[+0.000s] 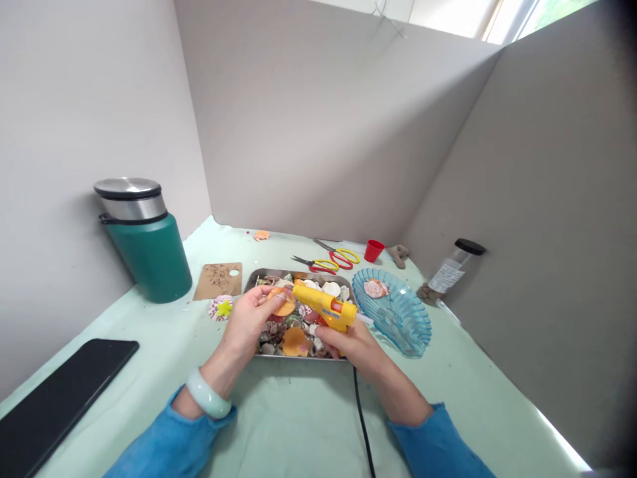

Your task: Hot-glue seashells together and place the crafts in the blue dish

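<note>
My left hand (pixel 253 320) pinches an orange shell (pixel 284 304) over a metal tray (pixel 297 273) filled with several mixed shells. My right hand (pixel 354 346) grips a yellow glue gun (pixel 324 305), whose nozzle points left at the orange shell and nearly touches it. The gun's black cord (pixel 362 421) runs down toward me. A pale bangle sits on my left wrist, and both sleeves are blue.
A blue glass dish (pixel 398 313) with one shell lies right of the tray. Behind are two scissors (pixel 328 259), a red cup (pixel 373 250), a brown card (pixel 217 280) and a jar (pixel 454 267). A green flask (pixel 144 242) and a black tablet (pixel 60 398) sit left.
</note>
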A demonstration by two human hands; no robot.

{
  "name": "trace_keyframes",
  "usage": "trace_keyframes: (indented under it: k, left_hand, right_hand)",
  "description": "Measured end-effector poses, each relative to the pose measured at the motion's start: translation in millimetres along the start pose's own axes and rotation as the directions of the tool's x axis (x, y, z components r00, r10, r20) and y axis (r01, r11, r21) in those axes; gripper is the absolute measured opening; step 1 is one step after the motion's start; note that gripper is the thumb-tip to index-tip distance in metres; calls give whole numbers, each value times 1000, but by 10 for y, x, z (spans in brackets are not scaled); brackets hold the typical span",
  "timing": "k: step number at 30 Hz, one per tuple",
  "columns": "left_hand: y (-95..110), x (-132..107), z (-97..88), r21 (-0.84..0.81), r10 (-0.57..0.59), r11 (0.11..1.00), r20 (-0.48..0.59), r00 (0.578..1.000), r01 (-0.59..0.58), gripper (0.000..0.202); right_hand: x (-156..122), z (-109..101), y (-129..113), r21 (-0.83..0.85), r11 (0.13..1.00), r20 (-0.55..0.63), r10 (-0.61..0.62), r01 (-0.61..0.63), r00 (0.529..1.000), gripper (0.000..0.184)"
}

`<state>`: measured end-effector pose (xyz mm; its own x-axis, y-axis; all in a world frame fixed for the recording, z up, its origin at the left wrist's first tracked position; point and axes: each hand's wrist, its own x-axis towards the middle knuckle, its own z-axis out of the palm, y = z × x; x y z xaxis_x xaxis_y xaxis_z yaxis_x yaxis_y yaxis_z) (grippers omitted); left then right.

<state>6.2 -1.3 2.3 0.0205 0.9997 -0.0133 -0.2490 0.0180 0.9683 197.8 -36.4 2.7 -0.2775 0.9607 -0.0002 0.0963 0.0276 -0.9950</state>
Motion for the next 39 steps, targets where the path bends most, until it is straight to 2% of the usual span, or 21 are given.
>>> trace_keyframes:
  k: [15,26,39]
  left_hand:
    - [14,-8,10,-2,-4,1000,-4,1000,3,38]
    - [7,0,7,2,17,1000,-6,1000,-17,35]
    - [-11,5,-13,33,40,999,-13,999,-40,35]
  right_hand:
    - [8,-43,68,18,999,14,-29,28,1000,26]
    - [4,-11,22,9,1000,6,1,-1,1000,32]
    - [-2,-1,5,-2,1000,-4,8,-8,1000,30]
